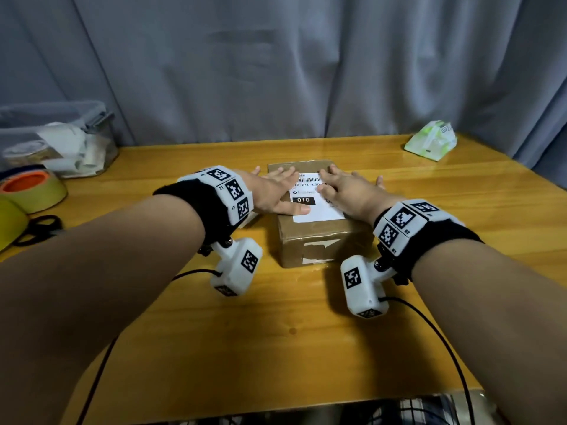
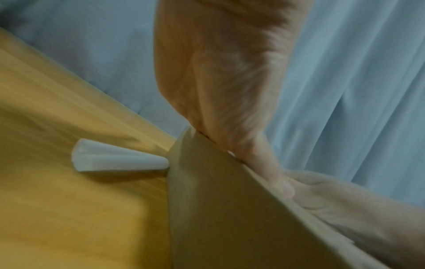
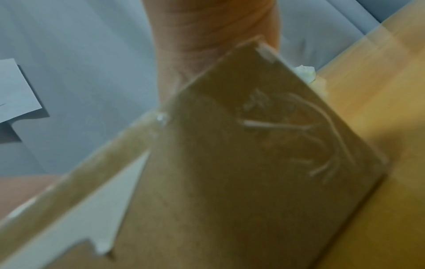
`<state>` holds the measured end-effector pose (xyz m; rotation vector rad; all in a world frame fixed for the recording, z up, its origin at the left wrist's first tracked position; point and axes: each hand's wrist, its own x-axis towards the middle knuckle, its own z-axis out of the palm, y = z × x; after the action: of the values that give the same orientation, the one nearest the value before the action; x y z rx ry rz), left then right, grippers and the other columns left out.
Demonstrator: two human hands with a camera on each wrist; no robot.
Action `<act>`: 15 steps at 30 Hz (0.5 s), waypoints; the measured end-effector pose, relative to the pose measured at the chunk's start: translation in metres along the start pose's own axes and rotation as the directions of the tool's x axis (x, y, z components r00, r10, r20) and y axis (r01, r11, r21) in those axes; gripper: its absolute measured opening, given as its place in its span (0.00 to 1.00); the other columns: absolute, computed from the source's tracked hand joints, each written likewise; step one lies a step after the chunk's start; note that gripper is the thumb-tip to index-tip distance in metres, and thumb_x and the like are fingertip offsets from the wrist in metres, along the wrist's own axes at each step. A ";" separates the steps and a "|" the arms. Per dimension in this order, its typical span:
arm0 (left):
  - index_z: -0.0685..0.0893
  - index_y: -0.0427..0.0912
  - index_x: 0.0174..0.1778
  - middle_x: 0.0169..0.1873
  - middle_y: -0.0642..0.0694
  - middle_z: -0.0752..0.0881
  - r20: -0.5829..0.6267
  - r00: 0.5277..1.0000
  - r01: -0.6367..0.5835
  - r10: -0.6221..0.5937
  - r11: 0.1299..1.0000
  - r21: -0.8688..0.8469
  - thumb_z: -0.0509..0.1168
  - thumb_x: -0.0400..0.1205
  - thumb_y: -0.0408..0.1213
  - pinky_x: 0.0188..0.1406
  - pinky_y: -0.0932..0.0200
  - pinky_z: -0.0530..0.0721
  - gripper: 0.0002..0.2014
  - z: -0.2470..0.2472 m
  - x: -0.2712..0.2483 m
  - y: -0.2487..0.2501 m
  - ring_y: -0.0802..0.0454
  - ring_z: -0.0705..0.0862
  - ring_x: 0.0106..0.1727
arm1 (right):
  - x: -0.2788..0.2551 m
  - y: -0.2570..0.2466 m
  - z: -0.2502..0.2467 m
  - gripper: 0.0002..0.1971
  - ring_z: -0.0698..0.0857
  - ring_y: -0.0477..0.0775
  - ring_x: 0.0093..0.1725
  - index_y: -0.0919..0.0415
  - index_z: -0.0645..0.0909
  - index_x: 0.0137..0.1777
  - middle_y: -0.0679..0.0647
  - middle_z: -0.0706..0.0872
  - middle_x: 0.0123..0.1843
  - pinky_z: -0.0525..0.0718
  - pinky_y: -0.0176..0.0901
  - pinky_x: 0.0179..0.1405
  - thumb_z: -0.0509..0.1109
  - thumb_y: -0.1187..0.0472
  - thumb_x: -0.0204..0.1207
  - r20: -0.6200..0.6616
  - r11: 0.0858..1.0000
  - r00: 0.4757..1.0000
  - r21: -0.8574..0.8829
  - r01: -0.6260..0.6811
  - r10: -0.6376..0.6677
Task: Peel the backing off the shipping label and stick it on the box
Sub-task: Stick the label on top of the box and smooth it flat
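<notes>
A brown cardboard box (image 1: 310, 240) sits mid-table, also seen from below the hands as the box (image 2: 218, 209) and the box (image 3: 230, 182). A white shipping label (image 1: 313, 207) with a barcode and a black "010" block lies flat on the box top. My left hand (image 1: 276, 191) lies flat on the left part of the label, fingers straight. My right hand (image 1: 346, 188) lies flat on the right part, fingers spread. Under the palms the label is hidden. A rolled white backing strip (image 2: 119, 158) lies on the table against the box's left side.
At the left edge stand tape rolls (image 1: 33, 188), black scissors (image 1: 40, 228) and a clear plastic bin (image 1: 58, 139) of papers. A green-white tissue pack (image 1: 431, 139) lies far right. A grey curtain (image 1: 276, 62) hangs behind the wooden table (image 1: 276, 332). Cables trail from both wrists.
</notes>
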<state>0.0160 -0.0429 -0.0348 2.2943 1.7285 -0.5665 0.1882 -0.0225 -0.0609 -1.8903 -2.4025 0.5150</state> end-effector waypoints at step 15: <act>0.33 0.46 0.82 0.83 0.49 0.34 0.055 0.996 0.079 -0.073 0.990 -0.120 0.55 0.76 0.67 0.81 0.40 0.39 0.51 0.001 -0.022 0.001 0.48 0.36 0.85 | -0.045 0.014 -0.023 0.40 0.45 0.60 0.86 0.37 0.43 0.82 0.57 0.41 0.87 0.44 0.58 0.84 0.61 0.36 0.75 0.242 0.997 0.970 0.078 -0.020 0.001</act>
<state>0.0117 -0.0630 -0.0268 2.1215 1.7810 -0.5134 0.2184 -0.0570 -0.0351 -1.9078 -2.4706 0.8769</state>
